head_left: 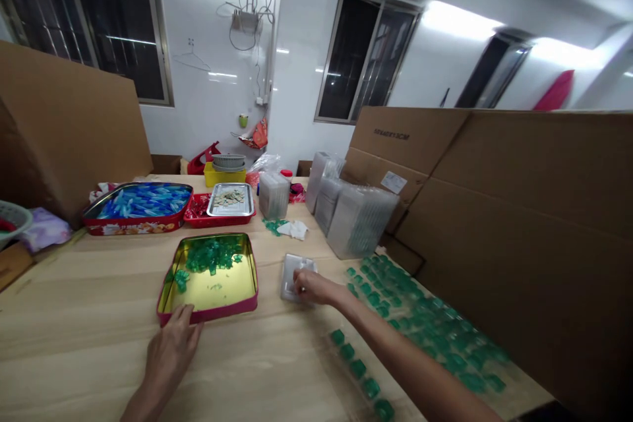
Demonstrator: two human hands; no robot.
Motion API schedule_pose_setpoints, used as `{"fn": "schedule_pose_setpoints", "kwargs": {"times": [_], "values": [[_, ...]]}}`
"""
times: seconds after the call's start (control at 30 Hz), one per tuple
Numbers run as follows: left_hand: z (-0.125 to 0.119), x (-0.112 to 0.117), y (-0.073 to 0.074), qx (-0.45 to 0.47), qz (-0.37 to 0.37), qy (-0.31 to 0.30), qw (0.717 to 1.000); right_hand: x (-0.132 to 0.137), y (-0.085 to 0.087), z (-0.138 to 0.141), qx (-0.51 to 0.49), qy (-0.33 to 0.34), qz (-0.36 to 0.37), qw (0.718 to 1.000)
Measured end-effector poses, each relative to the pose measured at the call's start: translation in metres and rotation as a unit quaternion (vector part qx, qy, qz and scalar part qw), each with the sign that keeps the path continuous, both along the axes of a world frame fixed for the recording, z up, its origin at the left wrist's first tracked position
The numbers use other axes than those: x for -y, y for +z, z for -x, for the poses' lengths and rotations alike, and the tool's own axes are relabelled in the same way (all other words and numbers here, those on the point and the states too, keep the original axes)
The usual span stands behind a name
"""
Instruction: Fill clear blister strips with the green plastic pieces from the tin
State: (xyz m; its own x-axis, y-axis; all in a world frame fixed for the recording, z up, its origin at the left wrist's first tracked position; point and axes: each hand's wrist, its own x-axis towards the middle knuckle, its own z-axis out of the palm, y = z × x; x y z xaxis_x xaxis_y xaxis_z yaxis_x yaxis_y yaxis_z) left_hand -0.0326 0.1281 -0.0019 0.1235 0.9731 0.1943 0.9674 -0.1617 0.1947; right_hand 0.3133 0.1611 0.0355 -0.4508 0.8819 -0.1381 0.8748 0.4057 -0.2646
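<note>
My left hand (pixel 174 337) grips the near rim of a square gold-lined tin (pixel 222 291), fingertips over the edge and thumb low along its outer side. Green translucent pieces (pixel 212 256) are heaped toward the back of that tin. My right hand (pixel 310 286) is closed over a flat clear plastic case (pixel 289 274) lying on the table. Its fingers are curled downward, and whatever they pinch is hidden. Under my right forearm runs a row of green pieces (pixel 358 368), with many more green pieces (pixel 445 326) laid out to the right.
Behind the tin stand a tin of blue pieces (pixel 148 201), a red tray (pixel 198 217) and a metal tray (pixel 230 200). Stacked clear cases (pixel 353 217) are near the tall cardboard (pixel 519 224) on the right. Another cardboard box (pixel 74 125) rises on the left.
</note>
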Motion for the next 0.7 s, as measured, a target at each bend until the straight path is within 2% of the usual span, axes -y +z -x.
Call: {"fn": "schedule_pose_setpoints", "kwargs": {"times": [0.13,0.3,0.4,0.5,0.7], "values": [[0.002,0.014,-0.010,0.047,-0.041,0.019,0.998,-0.004,0.004,0.000,0.008,0.011,0.015,1.000],[0.004,0.037,-0.020,0.099,-0.115,-0.012,0.988,-0.005,0.005,-0.001,0.018,0.023,0.024,0.999],[0.004,0.049,-0.029,0.131,-0.132,-0.041,0.982,-0.006,0.005,-0.002,0.024,0.029,0.026,0.999],[0.006,0.059,-0.041,0.168,-0.119,-0.062,0.977,-0.007,0.004,-0.003,0.027,0.035,0.026,0.999],[0.001,0.077,-0.059,0.262,-0.040,-0.061,0.962,-0.007,0.004,-0.004,0.036,0.033,0.020,0.999]]}}
